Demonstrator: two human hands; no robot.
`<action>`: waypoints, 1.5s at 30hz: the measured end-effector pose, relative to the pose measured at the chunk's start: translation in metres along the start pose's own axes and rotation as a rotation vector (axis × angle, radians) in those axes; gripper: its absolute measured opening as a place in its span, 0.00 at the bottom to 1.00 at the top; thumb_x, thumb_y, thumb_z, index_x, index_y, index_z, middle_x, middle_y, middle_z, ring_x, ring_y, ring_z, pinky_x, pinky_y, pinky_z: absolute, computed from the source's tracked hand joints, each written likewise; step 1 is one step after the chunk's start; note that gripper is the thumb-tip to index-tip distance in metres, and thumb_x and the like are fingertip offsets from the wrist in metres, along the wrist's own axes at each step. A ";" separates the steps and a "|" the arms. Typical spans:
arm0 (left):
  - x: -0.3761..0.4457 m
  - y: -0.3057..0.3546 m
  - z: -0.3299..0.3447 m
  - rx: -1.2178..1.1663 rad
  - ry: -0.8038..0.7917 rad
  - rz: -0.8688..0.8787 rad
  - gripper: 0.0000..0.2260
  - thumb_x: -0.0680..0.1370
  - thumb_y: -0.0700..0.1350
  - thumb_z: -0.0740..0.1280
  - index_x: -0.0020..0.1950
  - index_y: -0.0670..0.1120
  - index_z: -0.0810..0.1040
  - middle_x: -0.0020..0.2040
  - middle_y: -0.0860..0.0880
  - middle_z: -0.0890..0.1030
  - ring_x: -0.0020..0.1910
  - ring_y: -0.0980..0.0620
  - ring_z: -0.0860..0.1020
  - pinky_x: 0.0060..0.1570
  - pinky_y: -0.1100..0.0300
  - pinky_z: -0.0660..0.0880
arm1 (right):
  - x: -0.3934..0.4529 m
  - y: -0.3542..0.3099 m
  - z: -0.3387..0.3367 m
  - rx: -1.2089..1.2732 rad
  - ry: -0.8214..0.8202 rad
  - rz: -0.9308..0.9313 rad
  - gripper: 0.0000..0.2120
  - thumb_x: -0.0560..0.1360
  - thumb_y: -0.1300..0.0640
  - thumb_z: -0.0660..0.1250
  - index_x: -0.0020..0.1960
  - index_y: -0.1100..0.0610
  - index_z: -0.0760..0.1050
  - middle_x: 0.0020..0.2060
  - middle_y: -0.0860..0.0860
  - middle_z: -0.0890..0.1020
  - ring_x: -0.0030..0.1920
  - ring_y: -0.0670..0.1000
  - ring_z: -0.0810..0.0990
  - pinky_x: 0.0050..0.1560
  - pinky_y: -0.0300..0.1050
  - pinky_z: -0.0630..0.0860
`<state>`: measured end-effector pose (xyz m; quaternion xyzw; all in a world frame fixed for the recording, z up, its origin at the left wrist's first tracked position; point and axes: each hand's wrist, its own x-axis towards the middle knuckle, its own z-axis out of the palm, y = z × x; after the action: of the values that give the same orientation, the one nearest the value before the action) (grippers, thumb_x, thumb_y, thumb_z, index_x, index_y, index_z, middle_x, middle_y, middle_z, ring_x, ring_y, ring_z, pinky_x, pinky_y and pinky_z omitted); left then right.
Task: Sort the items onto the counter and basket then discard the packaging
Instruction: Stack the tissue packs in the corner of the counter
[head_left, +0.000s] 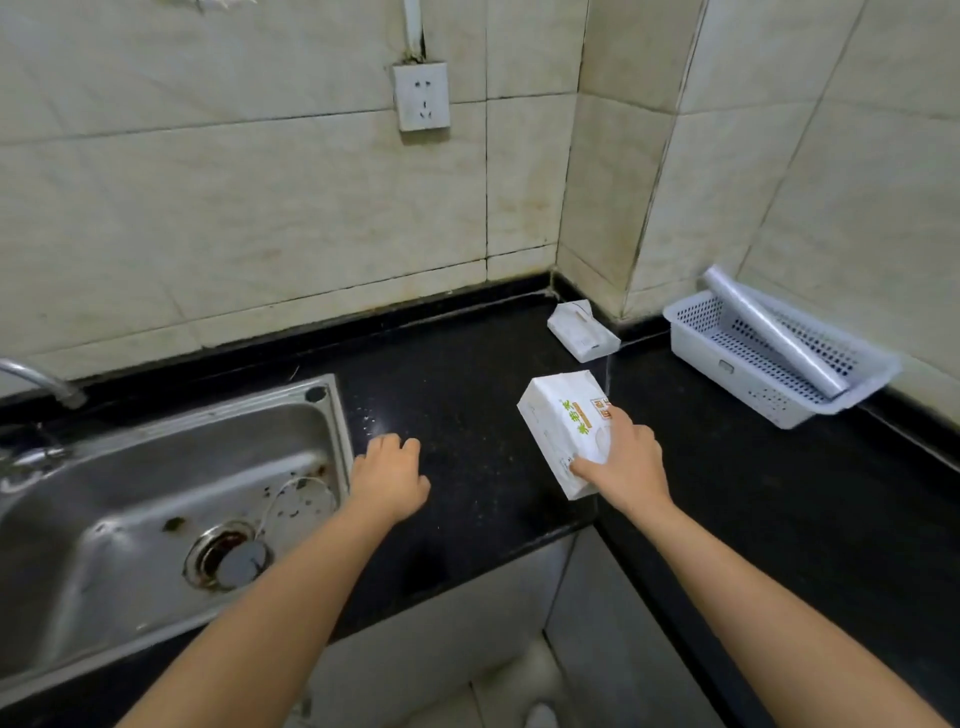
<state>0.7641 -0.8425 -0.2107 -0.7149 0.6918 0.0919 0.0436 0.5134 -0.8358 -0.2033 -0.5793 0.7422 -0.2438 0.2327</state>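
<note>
My right hand (626, 460) grips a white tissue pack (558, 421) with green and orange print, held at the black counter (467, 374) near its inner corner edge. My left hand (387, 475) rests on the counter just right of the sink, fingers curled, with nothing in it. A second white tissue pack (582, 330) lies in the back corner against the wall. A white perforated basket (774, 358) stands on the right stretch of counter, and a roll of clear plastic bags (774, 332) lies slanted across it.
A stainless steel sink (156, 509) with a drain plug fills the left side, and a tap (41, 382) reaches in from the far left. A wall socket (421, 96) sits on the tiled wall above. The counter turns an L-shaped corner, with floor below.
</note>
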 end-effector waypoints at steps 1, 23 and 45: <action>0.009 -0.002 0.002 -0.003 -0.002 -0.006 0.22 0.76 0.49 0.61 0.69 0.45 0.65 0.67 0.44 0.69 0.68 0.44 0.65 0.64 0.50 0.68 | 0.010 -0.002 0.002 -0.014 -0.013 0.003 0.39 0.65 0.50 0.72 0.70 0.54 0.57 0.61 0.59 0.69 0.62 0.59 0.68 0.53 0.49 0.72; 0.297 0.222 0.015 -0.094 -0.071 0.317 0.20 0.78 0.50 0.61 0.67 0.43 0.67 0.66 0.43 0.71 0.65 0.45 0.69 0.59 0.51 0.71 | 0.247 0.102 -0.037 -0.036 0.145 0.229 0.40 0.64 0.51 0.74 0.70 0.57 0.59 0.64 0.60 0.70 0.64 0.60 0.66 0.63 0.52 0.67; 0.334 0.129 -0.006 -0.337 0.224 0.302 0.09 0.78 0.38 0.62 0.48 0.32 0.77 0.46 0.36 0.77 0.43 0.38 0.77 0.38 0.54 0.70 | 0.324 0.044 0.013 -0.074 -0.134 0.182 0.40 0.65 0.48 0.72 0.71 0.55 0.57 0.63 0.61 0.67 0.64 0.62 0.65 0.60 0.52 0.68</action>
<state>0.6442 -1.1766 -0.2602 -0.6063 0.7662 0.1316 -0.1675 0.4177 -1.1428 -0.2614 -0.5327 0.7830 -0.1548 0.2814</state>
